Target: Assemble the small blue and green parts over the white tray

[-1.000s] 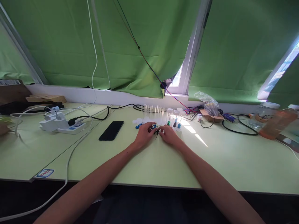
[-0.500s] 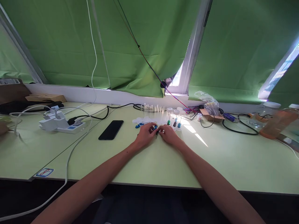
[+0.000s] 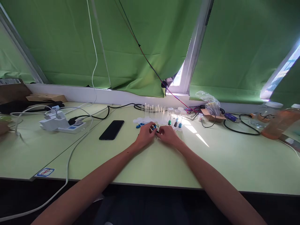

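Observation:
Near the middle of the table, my left hand point(image 3: 145, 135) and my right hand point(image 3: 167, 134) meet almost fingertip to fingertip. The fingers of both are closed in a pinch around small dark pieces with thin legs, too small to name. A small blue piece point(image 3: 154, 127) shows at my left fingers. More blue pieces point(image 3: 140, 125) lie left of that hand, in front of pale round caps point(image 3: 139, 120). Behind the hands stand several clear tubes point(image 3: 153, 112). Just right of my right hand are clear capped vials with green point(image 3: 169, 122), dark point(image 3: 175, 123) and blue point(image 3: 180, 125) contents.
A black phone point(image 3: 112, 130) lies to the left. Beyond it, a white power strip point(image 3: 71, 127) has plugs and cables. At the right are an open cardboard box point(image 3: 212, 116) with a plastic bag, a black cable point(image 3: 241, 132), a clear jar point(image 3: 266, 115) and an orange bottle point(image 3: 278, 123).
My fingers have shifted slightly around the small pieces, with the right fingertips a little lower over them. The surrounding things look unchanged apart from a slight camera shift.

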The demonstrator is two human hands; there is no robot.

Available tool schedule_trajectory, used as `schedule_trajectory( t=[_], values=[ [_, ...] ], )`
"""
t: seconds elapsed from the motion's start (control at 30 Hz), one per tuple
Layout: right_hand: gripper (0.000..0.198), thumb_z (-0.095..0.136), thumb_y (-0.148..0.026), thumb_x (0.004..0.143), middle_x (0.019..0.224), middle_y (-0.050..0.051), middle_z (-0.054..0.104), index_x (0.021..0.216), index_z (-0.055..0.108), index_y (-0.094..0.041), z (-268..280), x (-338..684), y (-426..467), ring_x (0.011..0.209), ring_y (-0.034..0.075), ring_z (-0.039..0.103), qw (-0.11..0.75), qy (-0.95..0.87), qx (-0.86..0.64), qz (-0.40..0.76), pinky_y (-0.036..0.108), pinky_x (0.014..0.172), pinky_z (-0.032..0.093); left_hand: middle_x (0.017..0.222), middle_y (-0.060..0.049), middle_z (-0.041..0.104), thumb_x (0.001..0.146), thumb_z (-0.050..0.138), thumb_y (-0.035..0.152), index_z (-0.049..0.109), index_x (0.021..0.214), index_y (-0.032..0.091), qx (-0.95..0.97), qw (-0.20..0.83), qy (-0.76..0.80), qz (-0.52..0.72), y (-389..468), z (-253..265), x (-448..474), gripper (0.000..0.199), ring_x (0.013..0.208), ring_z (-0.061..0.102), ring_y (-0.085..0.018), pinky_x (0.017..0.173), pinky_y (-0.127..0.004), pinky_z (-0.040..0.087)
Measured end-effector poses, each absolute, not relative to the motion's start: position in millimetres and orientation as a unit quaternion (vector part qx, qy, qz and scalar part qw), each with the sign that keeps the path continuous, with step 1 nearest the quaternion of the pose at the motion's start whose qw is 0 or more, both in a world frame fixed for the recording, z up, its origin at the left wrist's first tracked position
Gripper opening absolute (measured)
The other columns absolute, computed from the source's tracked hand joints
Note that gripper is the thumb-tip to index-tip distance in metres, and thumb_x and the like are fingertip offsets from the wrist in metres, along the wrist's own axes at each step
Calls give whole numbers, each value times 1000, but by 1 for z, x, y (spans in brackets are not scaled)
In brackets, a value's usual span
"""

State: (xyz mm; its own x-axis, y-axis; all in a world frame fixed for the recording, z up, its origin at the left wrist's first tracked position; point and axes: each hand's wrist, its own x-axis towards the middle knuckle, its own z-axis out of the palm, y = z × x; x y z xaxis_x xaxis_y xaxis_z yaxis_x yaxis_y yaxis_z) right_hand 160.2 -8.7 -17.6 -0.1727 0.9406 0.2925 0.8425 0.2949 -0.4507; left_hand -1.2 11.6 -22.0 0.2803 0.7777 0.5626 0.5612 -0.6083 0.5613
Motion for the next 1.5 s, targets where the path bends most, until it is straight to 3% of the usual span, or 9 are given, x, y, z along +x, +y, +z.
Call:
schedule_trajectory(
  t=[0.1,0.43,0.87,1.13,1.5],
  values=[
    [22,60,-39,81,79,5,68,84,66,-18,-16,157,-14,73,17,60,229,-761,-599,94,26,61,34,80,-1,67,83,57,30,61,96,20,790,130,423,425,11,-21,-1,16,58,57,-13,63,-28,46],
    [19,50,-26,86,101,13,68,97,64,-17,-9,160,-19,95,27,63,133,-770,-623,33,32,70,41,78,-1,67,84,57,33,61,95,20,788,134,421,428,12,-24,0,18,58,57,-13,61,-28,45],
    [20,44,-14,90,104,19,64,101,61,-14,-8,162,-22,95,32,64,78,-775,-627,1,36,71,43,76,-1,66,85,57,34,61,96,19,793,136,420,419,7,-21,0,19,58,56,-13,62,-28,45],
    [20,45,-10,87,100,17,65,95,62,-16,-8,165,-22,91,29,64,85,-773,-628,1,33,67,39,76,0,66,85,57,34,61,96,20,795,135,414,423,7,-20,1,18,58,57,-13,62,-28,45],
    [14,49,-18,90,92,13,68,83,61,-15,-17,168,-8,90,23,62,198,-758,-617,73,29,69,38,77,-1,68,85,57,35,62,98,20,795,131,415,423,10,-23,0,20,58,58,-14,63,-29,46]
  ],
)
